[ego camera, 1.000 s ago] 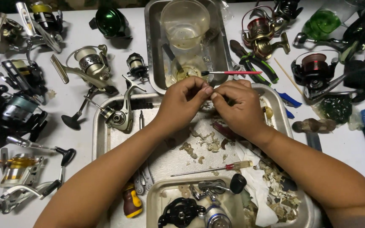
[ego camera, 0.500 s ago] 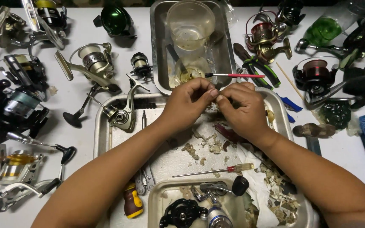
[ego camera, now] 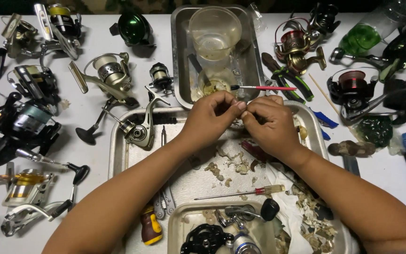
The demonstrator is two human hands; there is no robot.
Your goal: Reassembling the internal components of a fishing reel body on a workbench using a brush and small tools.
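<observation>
My left hand point(ego camera: 211, 115) and right hand point(ego camera: 269, 123) meet fingertip to fingertip, pinching a tiny part hidden between them; it seems light, hard, likely greasy—I'd grip its edges firmly.

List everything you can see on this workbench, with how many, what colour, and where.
fishing reels: about a dozen, silver, black, gold, red; across the left side and top right
metal trays: three, silver; top centre, middle, bottom centre
plastic cup: one, clear; in the top tray
small brush: one, red handle; on the top tray's front edge
screwdriver: one, clear yellow handle; in the middle tray
pliers: one, black and green; right of the top tray
debris scraps: many, tan; middle tray, lower right
left hand: one; over the middle tray, fingertips meeting the right
right hand: one; beside it, pinching something too small to identify
</observation>
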